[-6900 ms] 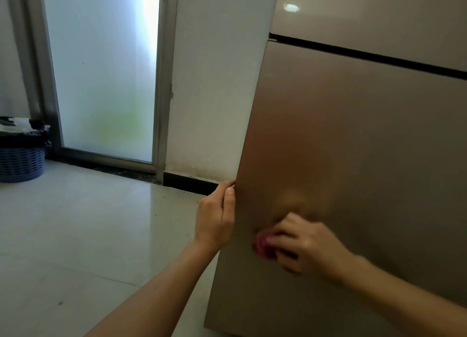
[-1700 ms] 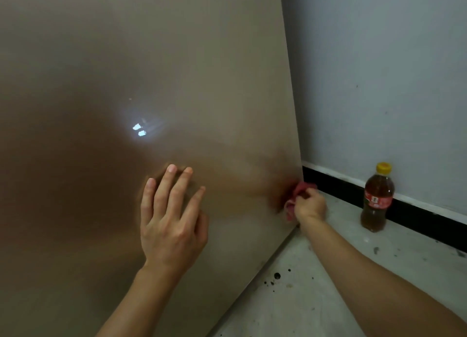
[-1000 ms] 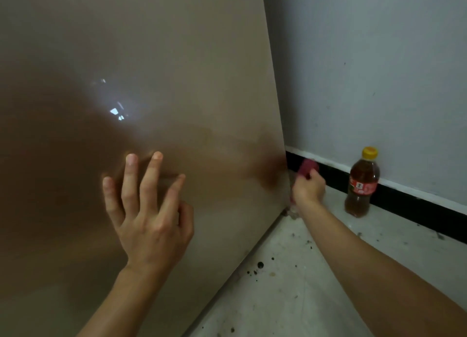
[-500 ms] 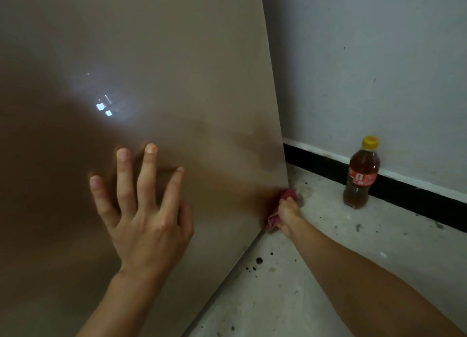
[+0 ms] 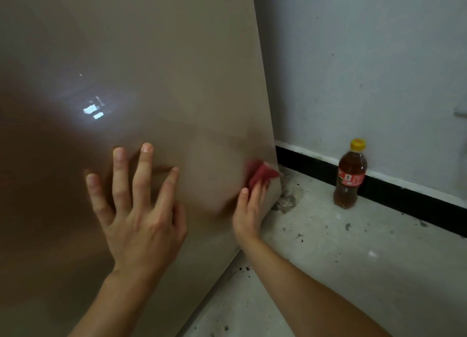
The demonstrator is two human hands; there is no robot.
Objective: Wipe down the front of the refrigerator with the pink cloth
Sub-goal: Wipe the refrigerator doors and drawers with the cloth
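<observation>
The glossy beige refrigerator [image 5: 156, 59] front fills the left and middle of the head view. My left hand [image 5: 137, 210] rests flat on the door, fingers spread, holding nothing. My right hand [image 5: 249, 210] presses the crumpled pink cloth [image 5: 261, 175] against the door close to its lower right edge. The cloth shows just beyond my fingertips, blurred, and its reddish reflection lies on the door beside it.
A brown drink bottle [image 5: 350, 175] with a yellow cap and red label stands on the floor by the grey wall [image 5: 366, 59], which has a black baseboard [image 5: 394, 192]. The concrete floor [image 5: 341, 261] is stained and strewn with dark specks near the fridge's corner.
My right hand has slid the cloth from the door's bottom right corner back up onto the front face. My left hand stays flat on the door.
</observation>
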